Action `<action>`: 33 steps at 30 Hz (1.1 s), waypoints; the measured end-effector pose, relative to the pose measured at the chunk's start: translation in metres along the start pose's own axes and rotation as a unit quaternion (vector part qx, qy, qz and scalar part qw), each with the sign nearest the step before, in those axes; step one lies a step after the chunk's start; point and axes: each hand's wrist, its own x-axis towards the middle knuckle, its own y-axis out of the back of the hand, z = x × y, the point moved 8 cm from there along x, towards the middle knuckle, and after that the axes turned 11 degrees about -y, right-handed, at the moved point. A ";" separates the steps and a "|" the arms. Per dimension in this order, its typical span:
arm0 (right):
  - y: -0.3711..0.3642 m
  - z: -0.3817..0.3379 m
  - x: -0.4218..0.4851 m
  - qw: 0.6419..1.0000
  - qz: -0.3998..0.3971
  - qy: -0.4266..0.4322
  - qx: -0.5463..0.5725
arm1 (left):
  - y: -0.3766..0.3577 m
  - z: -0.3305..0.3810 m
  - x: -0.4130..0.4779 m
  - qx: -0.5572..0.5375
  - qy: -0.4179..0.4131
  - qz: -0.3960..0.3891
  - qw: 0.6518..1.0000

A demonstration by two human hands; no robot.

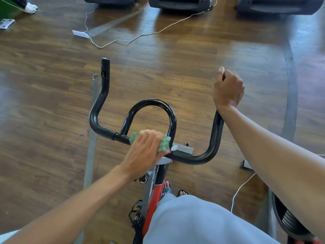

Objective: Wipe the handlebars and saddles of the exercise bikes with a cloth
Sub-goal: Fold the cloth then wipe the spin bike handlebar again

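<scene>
We're standing over the exercise bike (154, 194), looking down on its black handlebars (100, 128). Our left hand (146, 152) presses a green-and-white cloth (164, 144) onto the crossbar, approx. at the middle, right by the base of the centre loop (153, 103). Fingers of that hand are curled down over the cloth w/ the thumb underneath at the bar, so they're clamped on the cloth; bits of cloth stick out at the left and right of the hand. Just right of the cloth sits the grey clamp bracket (182, 148) where the bars meet the stem.

Our right hand (228, 88) is wrapped round the upright right-hand horn of the bars, fingers closed tight on the grip, thumb laid along the top. The grip itself is hidden under the hand. The left-hand horn (105, 67) stands free, w/ an open tube end and a hole in its side.

Below the bars we see the red-and-black frame, a pedal (135, 211) at bottom centre, our grey trousers (193, 221) and sandalled toes (183, 192) beside the frame. No saddle in view.

The wood floor (193, 67) carries a white cable (140, 35) and a white plug block (80, 34) near the top left. Dark bases of other machines (179, 2) line the top edge. A fan-like black grille (288, 221) sits at the bottom right, partly behind our right forearm. A socked foot (31, 7) of another person shows at the top left corner.
</scene>
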 end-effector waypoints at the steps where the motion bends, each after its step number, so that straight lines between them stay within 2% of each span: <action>1: 0.000 0.000 0.000 1.000 0.004 -0.002 0.000 | -0.005 0.017 0.004 -0.015 -0.020 0.005 1.000; 3: -0.001 0.001 0.001 1.000 0.003 0.001 -0.002 | -0.031 0.051 0.010 0.010 -0.052 -0.042 0.998; 6: -0.001 0.001 0.000 1.000 0.000 0.004 0.002 | -0.064 0.070 0.014 0.110 -0.013 -0.101 0.989; 11: -0.002 0.001 0.002 1.000 -0.028 -0.004 0.014 | -0.068 0.087 0.038 0.105 0.049 -0.095 0.989; 13: -0.007 0.004 0.004 0.997 -0.069 0.004 0.022 | -0.074 0.096 0.056 0.106 0.086 -0.128 0.982; 16: -0.010 0.005 0.010 0.985 -0.159 -0.006 0.060 | -0.076 0.100 0.075 0.063 0.171 -0.221 0.958; 17: -0.009 0.006 0.011 0.976 -0.195 -0.020 0.099 | -0.076 0.098 0.074 0.048 0.178 -0.234 0.954; 19: -0.004 0.012 0.004 0.951 -0.254 -0.044 0.171 | -0.076 0.096 0.069 0.004 0.140 -0.265 0.954; 22: 0.000 0.047 -0.022 0.925 -0.283 -0.076 0.240 | -0.069 0.080 0.065 0.028 0.081 -0.243 0.966; 25: -0.002 0.070 -0.047 0.891 -0.332 -0.128 0.283 | -0.082 0.084 0.071 0.041 0.105 -0.228 0.967; 28: 0.005 0.069 -0.038 0.874 -0.337 -0.166 0.309 | -0.087 0.095 0.085 -0.010 0.195 -0.205 0.959; 31: 0.010 0.062 -0.021 0.872 -0.346 -0.179 0.296 | -0.093 0.095 0.100 -0.080 0.309 -0.214 0.923; 33: 0.010 0.056 -0.016 0.876 -0.352 -0.167 0.284 | -0.095 0.090 0.115 -0.091 0.368 -0.173 0.909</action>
